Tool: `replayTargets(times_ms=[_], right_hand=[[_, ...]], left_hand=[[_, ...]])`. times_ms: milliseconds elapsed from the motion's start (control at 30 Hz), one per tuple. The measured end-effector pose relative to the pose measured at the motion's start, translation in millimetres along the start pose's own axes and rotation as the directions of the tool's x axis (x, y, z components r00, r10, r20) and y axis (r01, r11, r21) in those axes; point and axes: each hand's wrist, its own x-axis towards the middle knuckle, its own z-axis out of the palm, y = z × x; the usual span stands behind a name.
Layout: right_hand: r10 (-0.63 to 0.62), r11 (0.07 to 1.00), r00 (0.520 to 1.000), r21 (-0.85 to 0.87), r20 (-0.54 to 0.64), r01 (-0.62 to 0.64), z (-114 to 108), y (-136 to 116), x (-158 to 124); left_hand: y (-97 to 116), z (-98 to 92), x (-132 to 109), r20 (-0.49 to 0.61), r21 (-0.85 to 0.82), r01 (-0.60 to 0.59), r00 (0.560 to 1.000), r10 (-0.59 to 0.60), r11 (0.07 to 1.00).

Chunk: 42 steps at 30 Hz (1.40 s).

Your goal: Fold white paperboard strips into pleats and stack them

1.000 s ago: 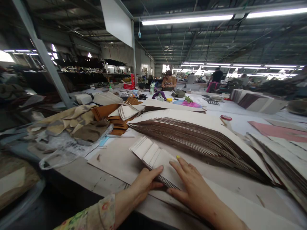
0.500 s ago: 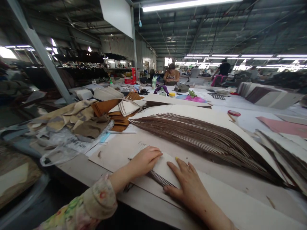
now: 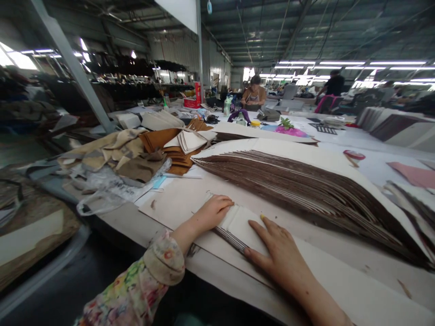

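A small stack of white-backed cut sheets with thin brown layered edges lies on a pale board close to me. My left hand rests on its far end, and my right hand presses its near side, thumb on top. Just beyond my hands, a large fanned stack of similar sheets curves across the table, its brown edges showing. The middle of the small stack shows between my hands, while its ends are partly covered.
Beyond the stacks lie tan leather pieces, beige cloth and a plastic bag. More sheet stacks stand at the right. A co-worker sits at the far end of the table. The table's near edge drops away at lower left.
The small stack now lies flatter and less fanned, with my left hand moved on top of it. The whole view has shifted slightly, tilting upward and to the left.
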Motion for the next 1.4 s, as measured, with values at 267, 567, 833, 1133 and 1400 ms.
replayTargets(times_ms=[267,567,833,1133,1400], right_hand=[[-0.013,1.000,1.000,-0.011,-0.018,0.013,1.6,0.9,-0.4],[-0.117,0.993,0.992,-0.019,-0.050,0.116,-2.3,-4.2,-1.3],[-0.206,0.970,0.978,-0.137,-0.034,0.199,-7.2,-9.0,-0.7],[-0.317,0.921,0.943,-0.269,-0.097,0.282,-10.9,-10.4,3.6],[-0.347,0.891,0.923,-0.368,-0.170,0.267,13.1,-2.2,-9.7]], left_hand=[[1.7,-7.8,-19.6,-0.012,-0.035,-0.015,1.000,0.014,0.999],[23.0,-11.0,-51.3,-0.064,0.014,-0.006,0.998,0.007,1.000],[23.6,-13.2,-58.2,-0.058,0.056,0.003,0.998,0.000,0.998],[26.5,-13.0,-60.5,-0.077,0.091,-0.008,0.997,0.015,0.996],[20.7,-13.2,-71.0,-0.124,0.096,0.038,0.992,-0.026,0.995]])
